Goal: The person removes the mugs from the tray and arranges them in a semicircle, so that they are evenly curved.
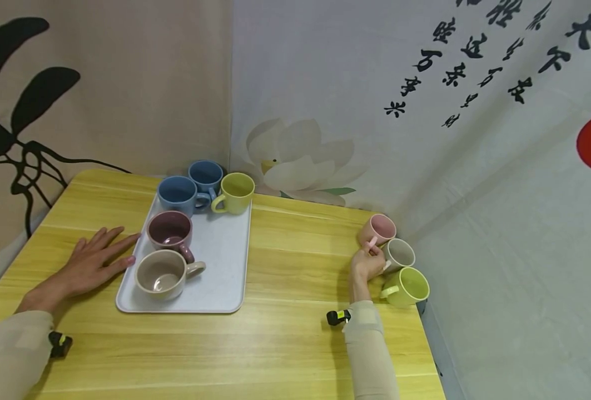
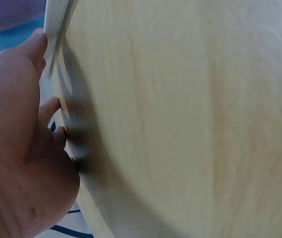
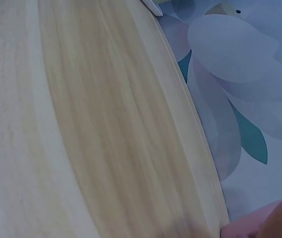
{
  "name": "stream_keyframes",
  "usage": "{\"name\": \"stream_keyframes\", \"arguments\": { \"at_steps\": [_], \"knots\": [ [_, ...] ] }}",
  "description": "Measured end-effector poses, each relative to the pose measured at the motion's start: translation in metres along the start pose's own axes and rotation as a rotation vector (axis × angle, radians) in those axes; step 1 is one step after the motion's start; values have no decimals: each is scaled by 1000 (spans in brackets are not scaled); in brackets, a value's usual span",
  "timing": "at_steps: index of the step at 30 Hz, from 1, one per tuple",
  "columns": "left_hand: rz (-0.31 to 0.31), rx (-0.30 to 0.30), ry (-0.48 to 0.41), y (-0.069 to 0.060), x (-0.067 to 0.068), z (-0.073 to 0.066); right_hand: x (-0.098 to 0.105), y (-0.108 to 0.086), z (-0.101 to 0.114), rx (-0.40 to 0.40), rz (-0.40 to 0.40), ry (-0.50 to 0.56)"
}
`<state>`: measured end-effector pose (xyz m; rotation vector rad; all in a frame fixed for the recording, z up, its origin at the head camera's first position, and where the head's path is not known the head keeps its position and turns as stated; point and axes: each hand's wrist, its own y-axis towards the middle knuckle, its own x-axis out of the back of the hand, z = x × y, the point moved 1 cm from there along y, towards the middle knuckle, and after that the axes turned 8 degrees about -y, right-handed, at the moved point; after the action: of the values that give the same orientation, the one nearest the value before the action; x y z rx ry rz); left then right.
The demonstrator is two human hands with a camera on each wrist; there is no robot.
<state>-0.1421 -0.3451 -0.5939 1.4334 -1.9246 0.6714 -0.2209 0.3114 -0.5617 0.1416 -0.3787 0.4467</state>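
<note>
My right hand (image 1: 367,263) grasps the pink cup (image 1: 377,229), fingers curled at its handle. Cup located at the back right corner of the bench (image 1: 295,347); base contact with the wood cannot be told. Right wrist view catches only a sliver of pink and part of my fingers at the lower right edge.

Next to it, toward me: an off-white cup (image 1: 400,253), handle near my hand, then a lime cup (image 1: 407,286) just beside that one, at the bench's right edge.

My left hand (image 1: 95,266) is released, fingers spread, lying at the left side of the white tray (image 1: 217,272); left wrist view shows a digit against the tray rim.

Tray contents, all upright: front left, a beige cup (image 1: 161,275), handle to the right; behind it a purple cup (image 1: 169,230); farther back a front blue cup (image 1: 177,191), a rear blue cup (image 1: 206,174), and a yellow cup (image 1: 237,192) at the back right corner
</note>
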Motion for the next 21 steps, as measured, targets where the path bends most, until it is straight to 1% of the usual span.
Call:
{"name": "stream_keyframes", "arguments": {
  "at_steps": [9, 21],
  "knots": [
    [5, 6, 4, 0, 0, -1, 3, -9, 5, 10, 33, -18],
    [10, 14, 5, 0, 0, -2, 5, -15, 4, 29, 75, 11]
  ]
}}
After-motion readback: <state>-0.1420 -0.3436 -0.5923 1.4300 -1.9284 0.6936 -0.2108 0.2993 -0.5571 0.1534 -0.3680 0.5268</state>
